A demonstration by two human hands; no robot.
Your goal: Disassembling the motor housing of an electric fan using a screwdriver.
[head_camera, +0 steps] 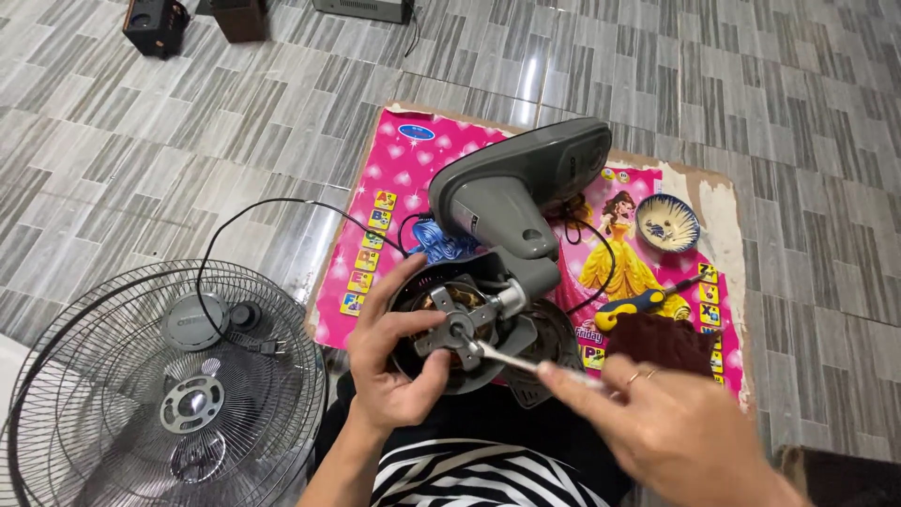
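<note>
A grey fan body [511,202] lies on its side on a pink picture mat [394,188], its exposed motor [450,324] facing me. My left hand [394,361] grips the motor's black round housing from the left. My right hand [671,427] holds a thin silvery tool [511,359] whose tip touches the metal bracket at the motor's centre. The hand is blurred.
Wire fan grilles [164,390] lie on the tiled floor at left, with a black power cord [221,244] and plug. A blue-and-yellow screwdriver [638,302], a dark red cloth [662,340] and a small patterned bowl [667,223] rest on the mat. Black boxes [155,23] stand far back.
</note>
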